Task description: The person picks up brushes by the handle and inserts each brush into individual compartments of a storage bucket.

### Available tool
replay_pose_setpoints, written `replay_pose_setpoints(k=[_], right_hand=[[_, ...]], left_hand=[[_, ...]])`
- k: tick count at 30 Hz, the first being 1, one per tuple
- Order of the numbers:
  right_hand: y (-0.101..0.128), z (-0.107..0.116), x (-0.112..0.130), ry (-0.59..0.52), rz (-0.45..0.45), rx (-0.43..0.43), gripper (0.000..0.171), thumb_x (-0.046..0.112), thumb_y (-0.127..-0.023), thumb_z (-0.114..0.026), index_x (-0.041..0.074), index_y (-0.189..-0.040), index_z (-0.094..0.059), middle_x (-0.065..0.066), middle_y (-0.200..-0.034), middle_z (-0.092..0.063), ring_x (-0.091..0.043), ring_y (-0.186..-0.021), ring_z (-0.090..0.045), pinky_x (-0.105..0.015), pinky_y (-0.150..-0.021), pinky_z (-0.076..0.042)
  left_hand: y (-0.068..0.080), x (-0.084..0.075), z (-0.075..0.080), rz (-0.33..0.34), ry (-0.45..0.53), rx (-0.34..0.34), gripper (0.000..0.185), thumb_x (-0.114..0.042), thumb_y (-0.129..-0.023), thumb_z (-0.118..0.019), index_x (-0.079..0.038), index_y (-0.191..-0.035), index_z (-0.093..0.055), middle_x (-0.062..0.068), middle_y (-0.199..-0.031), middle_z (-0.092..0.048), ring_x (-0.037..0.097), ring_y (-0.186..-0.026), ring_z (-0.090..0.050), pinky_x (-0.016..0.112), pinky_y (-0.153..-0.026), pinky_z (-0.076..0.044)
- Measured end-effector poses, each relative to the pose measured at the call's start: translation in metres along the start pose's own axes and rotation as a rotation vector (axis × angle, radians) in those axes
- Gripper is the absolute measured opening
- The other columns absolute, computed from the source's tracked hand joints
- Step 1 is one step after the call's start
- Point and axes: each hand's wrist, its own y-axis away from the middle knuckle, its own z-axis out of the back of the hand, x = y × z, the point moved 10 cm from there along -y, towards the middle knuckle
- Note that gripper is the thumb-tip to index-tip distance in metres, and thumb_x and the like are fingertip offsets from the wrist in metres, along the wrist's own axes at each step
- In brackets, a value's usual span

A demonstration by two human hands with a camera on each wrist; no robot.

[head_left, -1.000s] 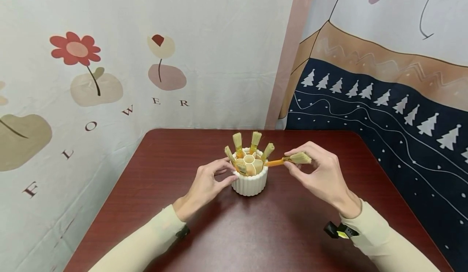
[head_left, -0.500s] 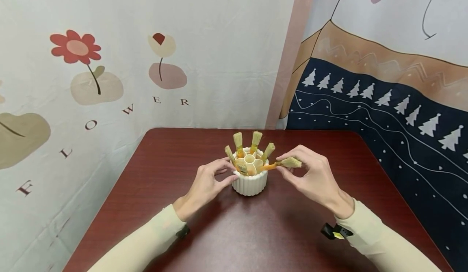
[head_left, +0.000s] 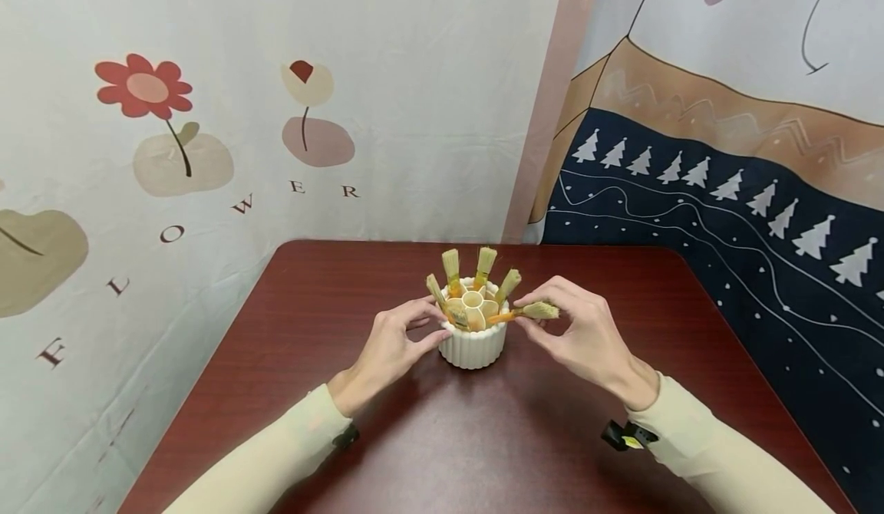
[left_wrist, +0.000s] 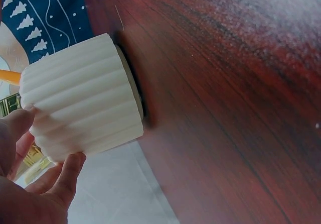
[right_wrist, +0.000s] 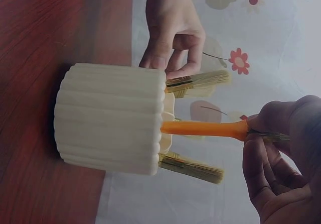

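A white ribbed round holder (head_left: 471, 351) with a flower-shaped divider stands upright on the table. Several bristle brushes (head_left: 486, 262) lean outward in its compartments, bristles up. My left hand (head_left: 387, 349) steadies the holder from the left; in the left wrist view its thumb and fingers grip the ribbed wall (left_wrist: 85, 93) near the rim. My right hand (head_left: 583, 337) pinches one more paintbrush (head_left: 541, 311) at the base of its bristles. This brush slants, bristles to the right, and its orange handle (right_wrist: 205, 129) reaches over the rim into the holder, the lower end hidden inside.
The dark red wooden table (head_left: 311, 284) extends around the holder on all sides. Behind it hangs a pale flower-print cloth (head_left: 428, 115), and to the right a navy cloth (head_left: 691, 230) with white trees.
My right hand has moved left toward the holder, and the brush handle has slid deeper inside. The left hand and the holder stay in place.
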Motion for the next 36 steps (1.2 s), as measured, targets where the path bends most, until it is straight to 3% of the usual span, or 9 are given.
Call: replay_pose_setpoints(k=[8,14,21,28,36], right_hand=[[-0.002,-0.011,0.0,-0.012,0.036,0.015,0.039,-0.001,-0.087,-0.1,0.02,-0.118,-0.087,0.009,-0.111,-0.081,-0.004,-0.094,-0.068,-0.015,-0.079,-0.053],[-0.002,-0.021,-0.003,-0.005,0.037,0.044,0.038,-0.001,-0.088,-0.1,0.018,-0.118,-0.085,0.009,-0.111,-0.08,-0.004,-0.095,-0.069,-0.021,-0.078,-0.059],[-0.006,-0.031,-0.005,-0.011,0.051,0.062,0.036,-0.002,-0.088,-0.098,0.018,-0.115,-0.086,0.007,-0.111,-0.08,-0.006,-0.098,-0.073,-0.016,-0.088,-0.06],[-0.006,-0.039,-0.009,-0.036,0.054,0.078,0.034,-0.005,-0.088,-0.097,0.013,-0.113,-0.085,0.005,-0.108,-0.076,-0.008,-0.09,-0.072,-0.031,-0.078,-0.068],[-0.006,-0.05,-0.016,-0.042,0.049,0.096,0.035,-0.008,-0.088,-0.095,0.013,-0.114,-0.086,0.002,-0.108,-0.077,-0.01,-0.087,-0.074,-0.029,-0.076,-0.068]], left_hand=[[0.001,0.001,0.0,0.001,-0.003,-0.006,0.021,-0.01,-0.094,-0.099,-0.01,-0.111,-0.085,0.008,-0.127,-0.088,0.036,-0.142,-0.078,0.037,-0.105,-0.07],[0.001,0.0,0.0,-0.007,-0.004,-0.009,0.022,-0.01,-0.094,-0.099,-0.01,-0.111,-0.085,0.008,-0.126,-0.088,0.036,-0.142,-0.078,0.037,-0.105,-0.07],[0.001,-0.001,0.0,-0.015,-0.003,-0.013,0.021,-0.01,-0.094,-0.099,-0.01,-0.111,-0.085,0.008,-0.125,-0.089,0.036,-0.141,-0.078,0.037,-0.105,-0.07],[0.001,0.001,-0.001,-0.014,0.0,-0.016,0.021,-0.01,-0.095,-0.098,-0.01,-0.111,-0.085,0.008,-0.125,-0.089,0.036,-0.142,-0.078,0.038,-0.105,-0.07],[0.001,-0.002,0.0,-0.028,0.002,-0.018,0.021,-0.01,-0.095,-0.098,-0.01,-0.111,-0.085,0.008,-0.125,-0.089,0.037,-0.142,-0.078,0.039,-0.105,-0.07]])
